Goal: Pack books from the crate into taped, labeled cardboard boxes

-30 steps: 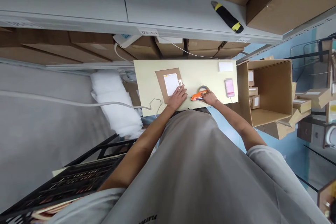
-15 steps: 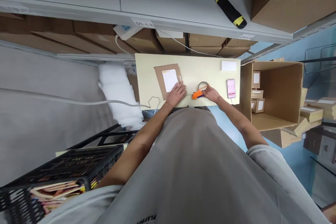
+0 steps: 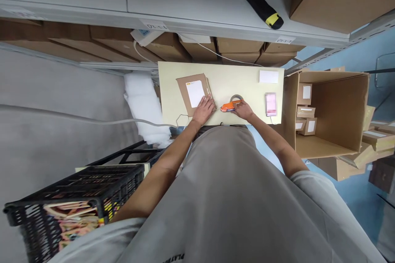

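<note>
My left hand lies with fingers outstretched on the lower right part of a flat brown cardboard box, which bears a white label. The box rests at an angle on the left half of a pale yellow table. In my right hand is an orange tape dispenser, its front end pointing at the box's right side. A grey ring, apparently its tape roll, shows behind it. Whether tape touches the box I cannot make out.
On the table's right are a phone with a cable and a white paper. A large open carton holding small boxes stands to the right. A utility knife lies on the shelf. Black crates and white wrap are at left.
My right hand has moved left with the tape dispenser, closer to the box. My left hand stays on the box. The view has shifted slightly.
</note>
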Tool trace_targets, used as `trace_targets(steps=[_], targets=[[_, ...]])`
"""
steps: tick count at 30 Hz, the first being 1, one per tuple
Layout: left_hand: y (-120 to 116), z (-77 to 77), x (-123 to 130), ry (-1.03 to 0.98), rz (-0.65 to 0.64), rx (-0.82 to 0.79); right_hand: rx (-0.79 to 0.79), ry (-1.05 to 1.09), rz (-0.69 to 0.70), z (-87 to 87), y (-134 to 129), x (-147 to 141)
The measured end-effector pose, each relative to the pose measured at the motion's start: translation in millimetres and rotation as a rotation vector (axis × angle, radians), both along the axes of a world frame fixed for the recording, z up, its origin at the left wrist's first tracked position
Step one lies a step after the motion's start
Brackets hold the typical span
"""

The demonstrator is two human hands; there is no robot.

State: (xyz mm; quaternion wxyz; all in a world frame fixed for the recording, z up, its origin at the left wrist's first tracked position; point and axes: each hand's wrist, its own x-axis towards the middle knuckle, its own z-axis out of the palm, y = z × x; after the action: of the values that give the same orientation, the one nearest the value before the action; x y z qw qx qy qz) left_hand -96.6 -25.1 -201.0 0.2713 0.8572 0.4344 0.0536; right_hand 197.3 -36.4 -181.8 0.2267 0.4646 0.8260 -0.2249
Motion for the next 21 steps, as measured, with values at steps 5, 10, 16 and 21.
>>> trace_targets(steps=[5, 10, 16, 21], targets=[[-1.0, -0.1, 0.2, -0.004, 0.017, -0.006, -0.04, 0.047, -0.014, 2.6, -9.3, 6.7], [-0.8, -0.6, -1.0, 0.012, 0.0, 0.006, -0.017, 0.06, -0.013, 7.7, -21.1, 9.9], [-2.3, -2.4, 2.0, 0.032, -0.046, 0.026, -0.019, 0.045, 0.01, 15.8, -17.6, 17.3], [-2.7, -3.1, 4.4, 0.009, -0.047, 0.021, -0.06, 0.001, -0.005, 23.2, -4.2, 15.7]])
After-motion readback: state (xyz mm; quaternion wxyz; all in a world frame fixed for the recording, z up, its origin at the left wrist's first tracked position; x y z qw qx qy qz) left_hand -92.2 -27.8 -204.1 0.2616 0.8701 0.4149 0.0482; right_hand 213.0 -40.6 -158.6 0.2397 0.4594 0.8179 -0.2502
